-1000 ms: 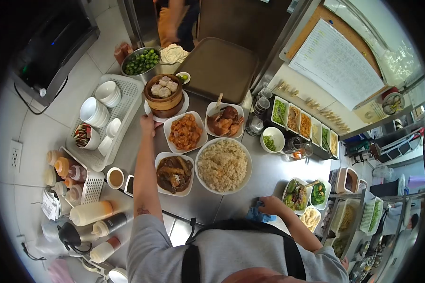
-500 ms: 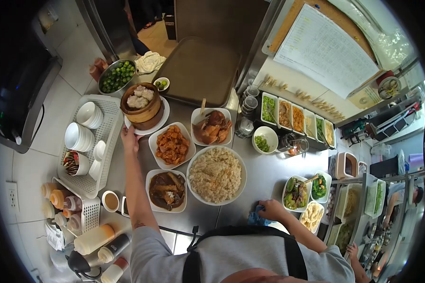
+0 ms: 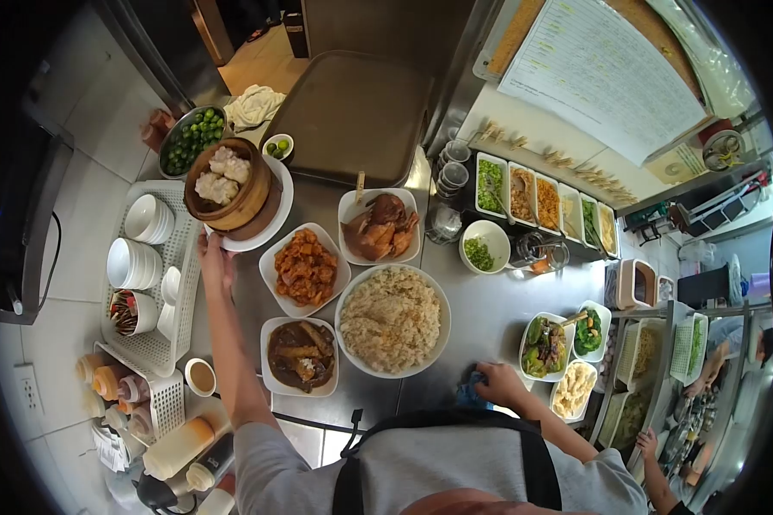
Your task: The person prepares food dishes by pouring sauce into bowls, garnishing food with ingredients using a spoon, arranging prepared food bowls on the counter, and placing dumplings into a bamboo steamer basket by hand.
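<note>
At the left, my left hand (image 3: 216, 262) grips the near rim of a white plate (image 3: 276, 209). On that plate stands a round bamboo steamer (image 3: 247, 206) with several pale dumplings (image 3: 223, 176) inside. My right hand (image 3: 500, 384) is closed on a blue cloth (image 3: 469, 393) near the front edge of the steel counter. Beside the plate are a square bowl of orange-red glazed pieces (image 3: 305, 266) and a bowl of browned meat (image 3: 380, 227). A brown stew (image 3: 301, 356) and a big bowl of rice (image 3: 392, 319) sit closer to me.
A brown tray (image 3: 352, 116) lies at the back by a bowl of green citrus (image 3: 196, 142). A white basket (image 3: 180, 318) with small bowls lines the left. Garnish containers (image 3: 548, 204) and vegetable dishes (image 3: 543, 345) stand at right. Another person's hand (image 3: 648, 442) shows lower right.
My left hand has shifted left with the plate and steamer, and the steamer looks more tilted. The view has moved slightly. My right hand stays at the cloth.
</note>
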The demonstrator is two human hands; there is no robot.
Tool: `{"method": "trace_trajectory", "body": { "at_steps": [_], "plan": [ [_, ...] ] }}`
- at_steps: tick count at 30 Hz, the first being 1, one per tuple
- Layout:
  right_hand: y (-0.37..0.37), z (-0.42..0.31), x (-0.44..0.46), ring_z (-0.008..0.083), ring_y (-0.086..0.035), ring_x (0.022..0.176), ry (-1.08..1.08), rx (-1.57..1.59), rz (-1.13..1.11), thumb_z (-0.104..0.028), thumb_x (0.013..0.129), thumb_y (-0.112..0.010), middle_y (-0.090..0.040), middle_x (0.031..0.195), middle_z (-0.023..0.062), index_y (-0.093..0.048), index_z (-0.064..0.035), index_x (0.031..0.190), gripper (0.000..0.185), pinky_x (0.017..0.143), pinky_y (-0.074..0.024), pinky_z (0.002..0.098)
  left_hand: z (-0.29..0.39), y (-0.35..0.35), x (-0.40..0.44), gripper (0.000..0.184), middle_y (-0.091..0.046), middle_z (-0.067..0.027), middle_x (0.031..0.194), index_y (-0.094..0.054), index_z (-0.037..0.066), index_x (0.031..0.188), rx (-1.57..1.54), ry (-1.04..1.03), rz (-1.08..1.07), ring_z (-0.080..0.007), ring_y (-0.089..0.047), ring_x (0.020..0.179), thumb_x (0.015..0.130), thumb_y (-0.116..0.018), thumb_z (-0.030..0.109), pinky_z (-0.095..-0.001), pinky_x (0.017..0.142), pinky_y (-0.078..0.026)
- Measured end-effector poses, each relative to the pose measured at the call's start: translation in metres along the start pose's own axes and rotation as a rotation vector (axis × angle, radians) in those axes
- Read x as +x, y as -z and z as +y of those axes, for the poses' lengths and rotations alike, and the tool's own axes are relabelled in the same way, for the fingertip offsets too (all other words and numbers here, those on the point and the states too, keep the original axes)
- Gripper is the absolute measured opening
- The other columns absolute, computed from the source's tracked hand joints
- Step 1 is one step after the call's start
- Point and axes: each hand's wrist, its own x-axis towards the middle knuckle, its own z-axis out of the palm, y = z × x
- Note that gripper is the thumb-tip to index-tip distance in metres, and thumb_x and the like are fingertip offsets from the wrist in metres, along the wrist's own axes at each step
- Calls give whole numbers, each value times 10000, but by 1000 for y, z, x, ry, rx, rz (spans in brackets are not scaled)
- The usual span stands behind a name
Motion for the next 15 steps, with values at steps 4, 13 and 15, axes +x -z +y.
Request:
{"method": "trace_trajectory", "body": {
  "at_steps": [4, 13, 15],
  "plan": [
    [-8, 9, -1, 391, -596, 849, 58, 21, 47, -227, 692, -603, -621, 917, 201, -610, -35, 967, 335, 776, -484, 454, 15, -10, -6, 299, -588, -53, 941, -440, 26, 1217, -19, 6, 2, -137, -625, 781, 926, -463, 91, -289, 620, -576],
    [-13, 13, -14, 382, -593, 868, 94, 112, 113, -209, 661, -641, -609, 955, 187, -584, -32, 988, 376, 759, -486, 451, 68, -28, -89, 300, -576, -30, 944, -468, 56, 1196, -27, 41, 81, -125, -608, 777, 918, -543, 142, -266, 641, -554],
    [-3, 11, -13, 382, -596, 862, 90, 77, 44, -235, 658, -666, -616, 944, 192, -601, -35, 994, 396, 759, -491, 442, 73, -27, -107, 344, -573, -49, 994, -435, 54, 1230, -27, -29, 60, -136, -606, 829, 910, -541, 120, -273, 685, -546]
  ]
}}
